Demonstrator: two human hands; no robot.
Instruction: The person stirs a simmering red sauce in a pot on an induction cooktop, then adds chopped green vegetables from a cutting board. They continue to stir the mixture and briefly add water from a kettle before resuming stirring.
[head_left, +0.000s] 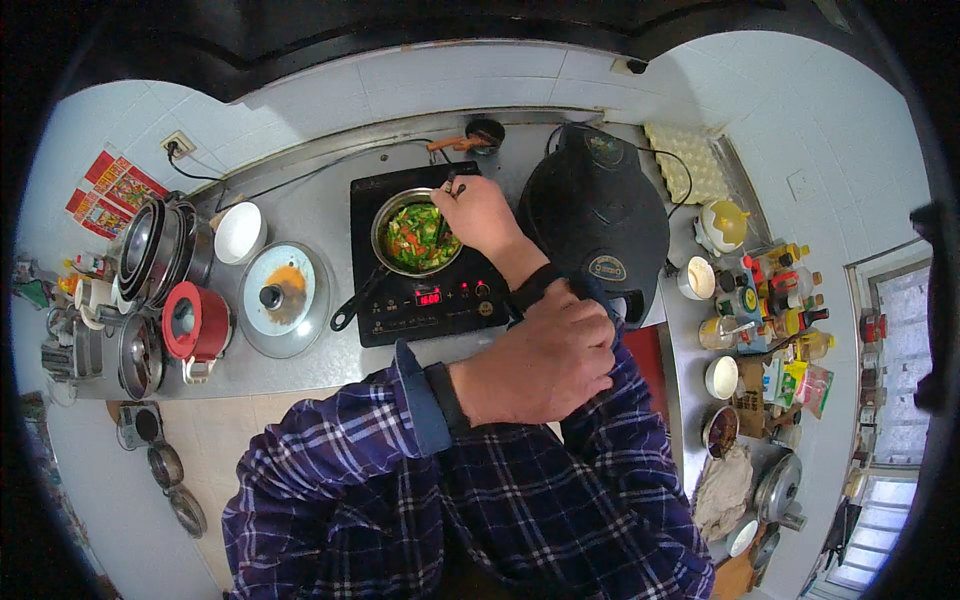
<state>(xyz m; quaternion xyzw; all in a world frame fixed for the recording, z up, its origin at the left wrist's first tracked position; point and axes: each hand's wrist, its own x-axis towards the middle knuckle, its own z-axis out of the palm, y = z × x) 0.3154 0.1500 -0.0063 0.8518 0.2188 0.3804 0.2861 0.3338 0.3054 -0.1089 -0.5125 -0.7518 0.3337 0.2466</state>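
Note:
A small black-handled pan (379, 253) with chopped green vegetables and orange-red pieces (417, 237) stands on the black induction cooktop (369, 315), whose red display is lit. My right hand (484, 214) is over the pan's right rim, closed on dark chopsticks (441, 229) that reach into the vegetables. Crossing in front of my body, my left hand (536, 364) has its fingers bent at the right forearm's plaid sleeve, near the wrist. Whether it grips the cloth is partly hidden. Left of the cooktop, a glass lid (315, 330) with a dark knob covers a plate.
A large black electric griddle (592, 202) stands close right of my right hand. At left are a white bowl (241, 232), a red pot (196, 322) and stacked pans (150, 251). Bottles (784, 281), a bowl (721, 377) and dough (724, 491) line the right counter.

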